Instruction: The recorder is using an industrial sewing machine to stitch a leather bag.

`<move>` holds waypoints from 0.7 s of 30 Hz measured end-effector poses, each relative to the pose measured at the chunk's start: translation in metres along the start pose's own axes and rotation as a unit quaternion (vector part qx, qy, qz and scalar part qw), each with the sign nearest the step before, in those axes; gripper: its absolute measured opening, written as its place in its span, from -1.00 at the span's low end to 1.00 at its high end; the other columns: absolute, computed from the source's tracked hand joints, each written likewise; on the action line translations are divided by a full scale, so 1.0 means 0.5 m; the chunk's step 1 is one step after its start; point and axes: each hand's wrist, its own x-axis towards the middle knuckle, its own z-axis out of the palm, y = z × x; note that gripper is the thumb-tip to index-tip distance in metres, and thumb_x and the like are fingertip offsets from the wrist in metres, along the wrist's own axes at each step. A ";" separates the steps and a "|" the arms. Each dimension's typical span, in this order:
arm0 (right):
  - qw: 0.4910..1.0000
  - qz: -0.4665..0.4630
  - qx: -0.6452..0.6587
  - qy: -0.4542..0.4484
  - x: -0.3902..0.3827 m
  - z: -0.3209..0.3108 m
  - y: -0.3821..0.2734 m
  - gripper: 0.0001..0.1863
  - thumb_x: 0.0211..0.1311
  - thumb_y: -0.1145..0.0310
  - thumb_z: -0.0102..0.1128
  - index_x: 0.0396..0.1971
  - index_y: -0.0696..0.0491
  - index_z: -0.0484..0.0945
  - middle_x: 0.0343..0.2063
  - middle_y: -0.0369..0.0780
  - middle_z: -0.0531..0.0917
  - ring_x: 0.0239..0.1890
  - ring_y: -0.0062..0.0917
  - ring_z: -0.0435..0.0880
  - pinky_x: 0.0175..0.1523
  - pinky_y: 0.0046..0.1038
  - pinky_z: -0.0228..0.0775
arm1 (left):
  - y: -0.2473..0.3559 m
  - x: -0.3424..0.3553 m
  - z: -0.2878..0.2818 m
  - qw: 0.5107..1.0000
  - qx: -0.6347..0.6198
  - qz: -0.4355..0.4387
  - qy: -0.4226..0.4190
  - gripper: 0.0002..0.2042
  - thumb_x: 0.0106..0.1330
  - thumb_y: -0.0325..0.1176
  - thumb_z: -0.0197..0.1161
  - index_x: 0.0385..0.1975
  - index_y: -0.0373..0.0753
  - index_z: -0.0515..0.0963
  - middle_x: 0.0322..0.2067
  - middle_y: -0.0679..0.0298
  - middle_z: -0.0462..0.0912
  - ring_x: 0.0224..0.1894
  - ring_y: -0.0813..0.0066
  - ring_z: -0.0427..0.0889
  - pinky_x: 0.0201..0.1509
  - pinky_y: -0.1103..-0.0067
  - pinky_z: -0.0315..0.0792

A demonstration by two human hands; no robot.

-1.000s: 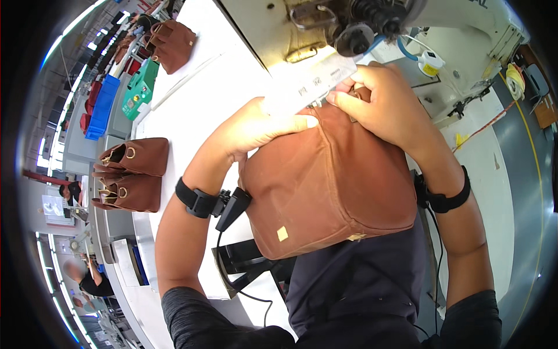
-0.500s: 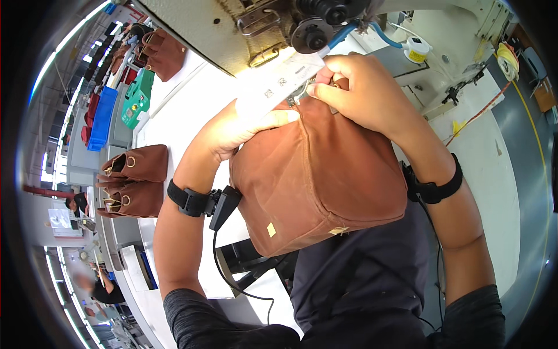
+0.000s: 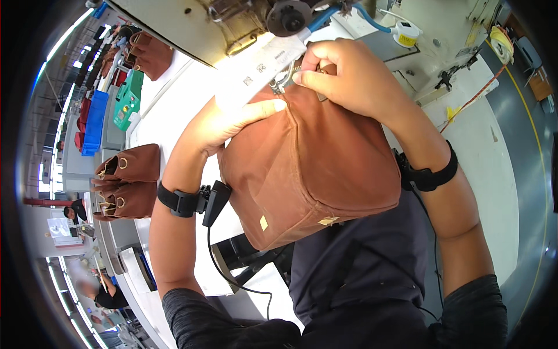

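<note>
Two hands grip brown bag (image 3: 314, 168) — upright, top toward sewing machine (image 3: 232, 23).

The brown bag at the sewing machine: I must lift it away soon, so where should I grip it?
Probably the brown bag by its two upper corners, from either side: its body sags softly toward the lap, and the left hand and right hand already hold there.
</note>
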 end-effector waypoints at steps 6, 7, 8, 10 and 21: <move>0.999 0.031 -0.038 0.000 -0.005 -0.003 0.002 -0.76 0.12 0.19 0.36 -0.43 0.09 0.72 -0.61 -0.16 0.69 -0.53 -0.39 0.67 -0.35 -0.37 0.45 | 0.004 -0.008 0.000 1.000 0.013 -0.018 0.013 -0.80 0.40 -0.19 0.41 -0.25 -0.20 0.68 -0.24 0.45 0.72 -0.22 0.74 0.60 -0.05 0.65 0.50; 0.999 0.026 -0.037 0.006 -0.006 -0.004 0.003 -0.76 0.12 0.19 0.36 -0.43 0.09 0.72 -0.61 -0.16 0.68 -0.53 -0.39 0.67 -0.34 -0.37 0.45 | 0.005 -0.009 0.000 0.999 0.008 -0.027 0.015 -0.79 0.41 -0.18 0.41 -0.25 -0.20 0.68 -0.24 0.45 0.72 -0.22 0.74 0.61 -0.05 0.65 0.50; 0.999 0.026 -0.039 0.006 -0.005 -0.003 0.003 -0.76 0.12 0.19 0.36 -0.43 0.09 0.72 -0.61 -0.16 0.68 -0.53 -0.39 0.67 -0.34 -0.37 0.45 | 0.005 -0.008 0.001 0.999 0.014 -0.032 0.016 -0.79 0.41 -0.18 0.41 -0.24 -0.20 0.69 -0.23 0.44 0.72 -0.22 0.74 0.61 -0.04 0.65 0.50; 0.999 -0.013 -0.029 0.005 -0.004 -0.002 0.004 -0.75 0.28 0.25 0.35 -0.45 0.13 0.62 -0.72 -0.35 0.50 -0.66 -0.72 0.32 -0.50 -0.49 0.10 | 0.003 -0.006 0.002 0.999 0.020 -0.037 0.021 -0.78 0.41 -0.18 0.41 -0.23 -0.20 0.69 -0.23 0.44 0.73 -0.22 0.74 0.61 -0.04 0.65 0.50; 1.000 0.020 -0.014 -0.007 -0.001 0.002 0.013 -0.76 0.21 0.22 0.35 -0.42 0.11 0.68 -0.66 -0.26 0.59 -0.59 -0.58 0.50 -0.41 -0.44 0.29 | 0.006 -0.009 -0.002 0.997 0.078 0.018 0.020 -0.79 0.40 -0.17 0.43 -0.22 -0.18 0.68 -0.26 0.45 0.71 -0.23 0.74 0.60 -0.09 0.65 0.51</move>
